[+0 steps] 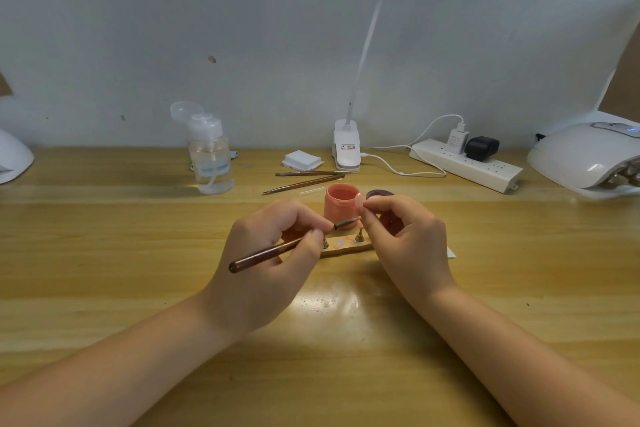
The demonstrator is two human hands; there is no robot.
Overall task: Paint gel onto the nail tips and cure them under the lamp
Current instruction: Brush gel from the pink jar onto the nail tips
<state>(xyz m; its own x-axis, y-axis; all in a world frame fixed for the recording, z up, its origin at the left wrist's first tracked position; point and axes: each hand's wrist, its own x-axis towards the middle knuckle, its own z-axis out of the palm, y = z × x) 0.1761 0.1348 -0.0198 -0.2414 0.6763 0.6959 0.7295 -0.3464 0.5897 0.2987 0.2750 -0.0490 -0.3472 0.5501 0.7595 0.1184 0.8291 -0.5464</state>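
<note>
both forearms come in low over the wooden table (104, 253). the left hand (270, 263) pinches a brush (277, 250), its long handle running from lower left up to the bristle end at upper right. that end sits right by the nail tip (359, 202), pinched between thumb and forefinger of the right hand (405, 236), so the hands nearly meet and the stroke is the left hand's to make. under them lies a small holder strip (346, 246); just behind stands the open pink gel jar (341, 204). the curing lamp (585, 159) sits far right, nearer the right hand.
</note>
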